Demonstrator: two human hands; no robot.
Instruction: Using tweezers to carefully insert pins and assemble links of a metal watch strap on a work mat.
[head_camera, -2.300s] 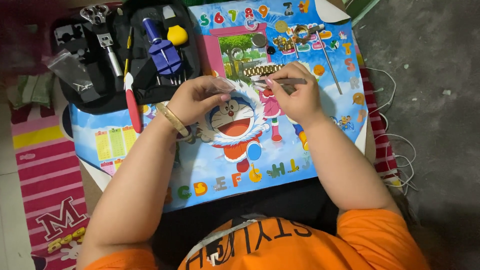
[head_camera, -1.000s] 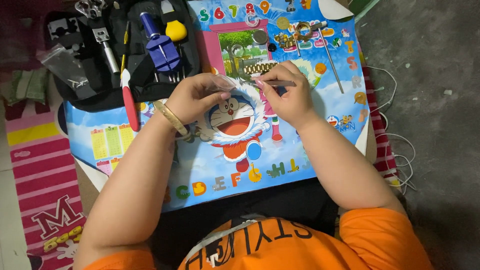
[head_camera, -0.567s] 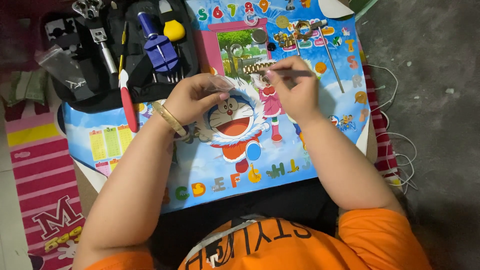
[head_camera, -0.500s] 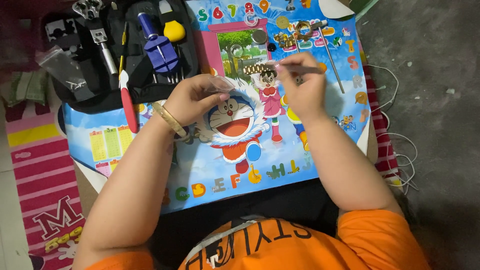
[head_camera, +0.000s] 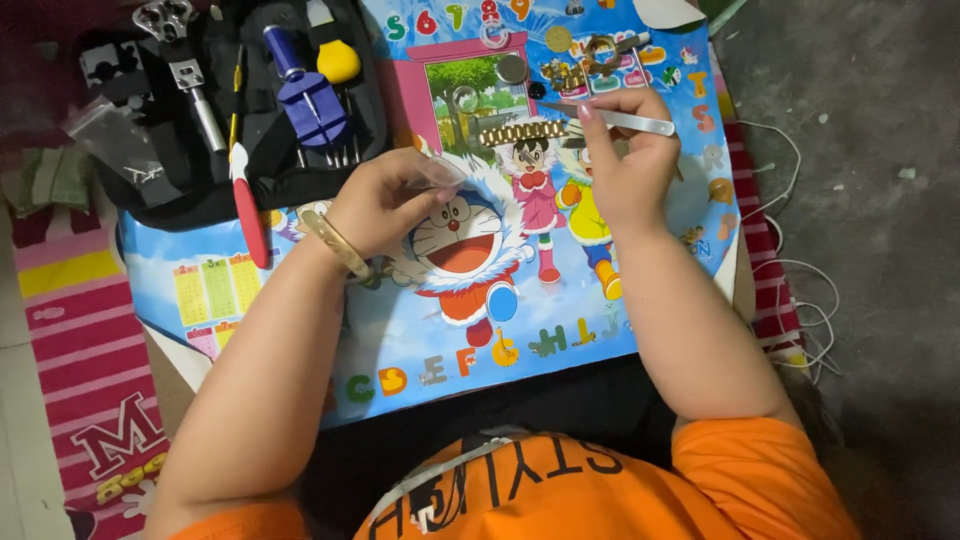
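Note:
My right hand (head_camera: 625, 160) grips metal tweezers (head_camera: 630, 121), their tip pointing left just above a gold watch band (head_camera: 520, 131) that lies on the colourful cartoon mat (head_camera: 440, 330). My left hand (head_camera: 385, 200), with a gold bangle (head_camera: 335, 243) on the wrist, pinches a small clear plastic bag (head_camera: 440, 172) over the mat. A round silvery watch part (head_camera: 512, 69) and small gold parts (head_camera: 580, 55) lie further up the mat.
A black tool case (head_camera: 230, 110) at the upper left holds a blue-handled tool (head_camera: 305, 90), a yellow-bulbed tool (head_camera: 335, 60) and metal tools. A red-handled tool (head_camera: 248, 205) lies at its edge. White cables (head_camera: 800, 300) run on the grey floor at right. A striped rug (head_camera: 80, 370) is at left.
My right hand has moved up and away from the left hand, carrying the tweezers toward the watch band. The left hand has stayed in place with the small bag.

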